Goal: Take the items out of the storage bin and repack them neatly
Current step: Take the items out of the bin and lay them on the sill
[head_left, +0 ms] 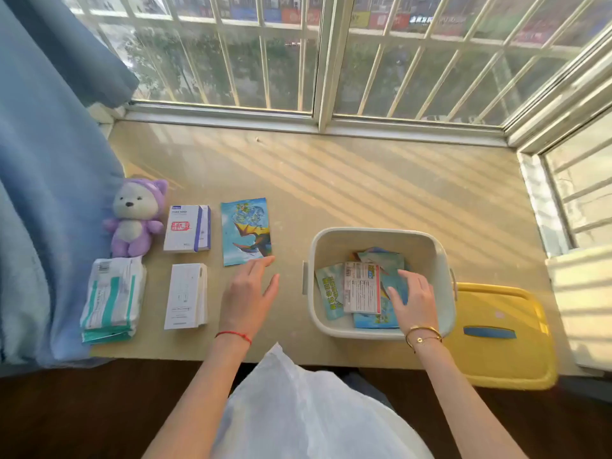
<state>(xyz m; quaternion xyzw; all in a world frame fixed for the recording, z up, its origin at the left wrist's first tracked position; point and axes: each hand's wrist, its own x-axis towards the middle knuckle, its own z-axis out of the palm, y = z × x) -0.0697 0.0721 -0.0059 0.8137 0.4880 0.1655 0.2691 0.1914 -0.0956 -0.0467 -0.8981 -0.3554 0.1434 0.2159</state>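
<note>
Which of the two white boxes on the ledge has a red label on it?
The farther white box, beside the purple plush toy. The nearer box is plain white.

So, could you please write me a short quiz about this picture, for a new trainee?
1. True or false: the right hand is inside the storage bin.
2. Which item lies closest to the fingertips of the left hand?
A. purple plush toy
B. blue picture packet
C. yellow lid
3. Fill the gap: two white boxes lie on the ledge, one ____ the other as seen from the camera.

Key
1. True; it rests on the packets there.
2. B
3. behind (farther than)
</note>
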